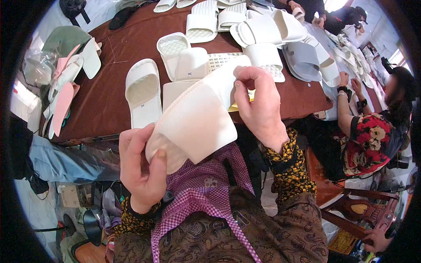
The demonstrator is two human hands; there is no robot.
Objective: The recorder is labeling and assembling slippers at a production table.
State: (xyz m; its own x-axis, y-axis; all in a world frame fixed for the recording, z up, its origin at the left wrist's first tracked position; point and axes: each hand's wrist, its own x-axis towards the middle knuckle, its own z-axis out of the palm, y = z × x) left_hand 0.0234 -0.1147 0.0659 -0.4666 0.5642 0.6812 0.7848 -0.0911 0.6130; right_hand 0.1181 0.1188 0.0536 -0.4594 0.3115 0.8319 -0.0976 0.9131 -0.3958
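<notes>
A white slide sandal (197,122) is held tilted above the table's near edge, its broad strap facing up. My left hand (142,168) is closed around the toe end, thumb on top. At the heel end, my right hand (258,103) is closed with bent fingers against the sole; anything small under its fingertips is hidden. Behind the sandal lies a sheet of printed stickers (215,62), partly covered, and a bit of yellow (251,94) shows below my right fingers. White slides stand close by: one at the left (143,92) and another (174,50) farther back.
The brown-covered table (118,48) carries several more white slides (201,26) and a grey one (302,61) at the right. Pink and white slides (66,101) pile at the left edge. A co-worker in a floral top (372,136) sits right, near a wooden chair (364,208).
</notes>
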